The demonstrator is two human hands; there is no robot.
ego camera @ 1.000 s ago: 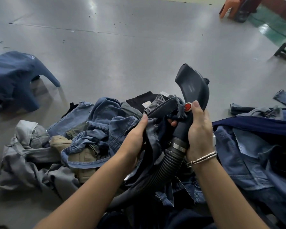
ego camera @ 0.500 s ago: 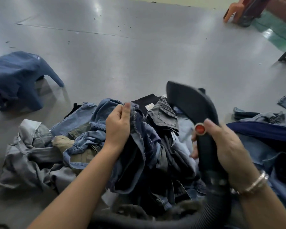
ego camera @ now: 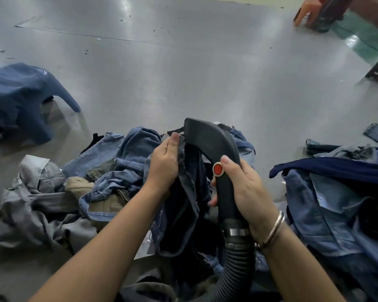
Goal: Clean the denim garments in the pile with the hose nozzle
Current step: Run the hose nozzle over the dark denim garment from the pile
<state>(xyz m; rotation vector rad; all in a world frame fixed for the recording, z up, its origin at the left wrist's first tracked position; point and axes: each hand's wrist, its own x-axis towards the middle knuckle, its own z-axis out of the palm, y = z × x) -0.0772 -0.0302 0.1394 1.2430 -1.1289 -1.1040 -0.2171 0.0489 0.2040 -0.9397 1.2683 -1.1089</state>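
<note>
Her left hand [ego camera: 162,164] grips a dark denim garment [ego camera: 183,205] lifted above the pile [ego camera: 109,184] on the floor [ego camera: 183,73]. Her right hand [ego camera: 247,188] wraps the black hose nozzle [ego camera: 214,147], whose mouth touches the garment's frayed top edge.

The hose nozzle [ego camera: 212,147] is black, curved like a hook, its flat mouth turned left against the frayed edge of a dark denim garment [ego camera: 183,205] held up above the pile [ego camera: 109,177]. 1 red button [ego camera: 218,169] sits on its neck, and a ribbed black hose [ego camera: 236,264] drops from a metal band, probably a clamp. The pile sprawls on the grey floor, mixed blue and grey denim.
</note>
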